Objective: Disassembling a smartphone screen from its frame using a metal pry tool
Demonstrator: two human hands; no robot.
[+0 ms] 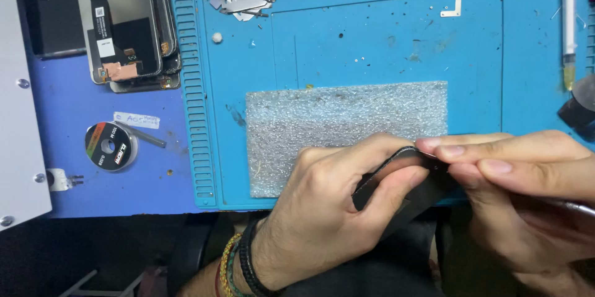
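Black phone (396, 188) half hidden between both hands.

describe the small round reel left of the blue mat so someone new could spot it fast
Start at the blue work mat and go past its ribbed left edge onto the darker blue tabletop. There, level with the mat's lower half, lies a small flat round reel, black with a centre hole and a coloured stripe. A thin grey rod lies beside it; the reel is the only disc-shaped thing on that side.

Both hands, the left hand (328, 204) and the right hand (527, 191), are bare. Braided yellow, green and red bracelets (230, 266) and a black band (251, 263) are worn at the left wrist.
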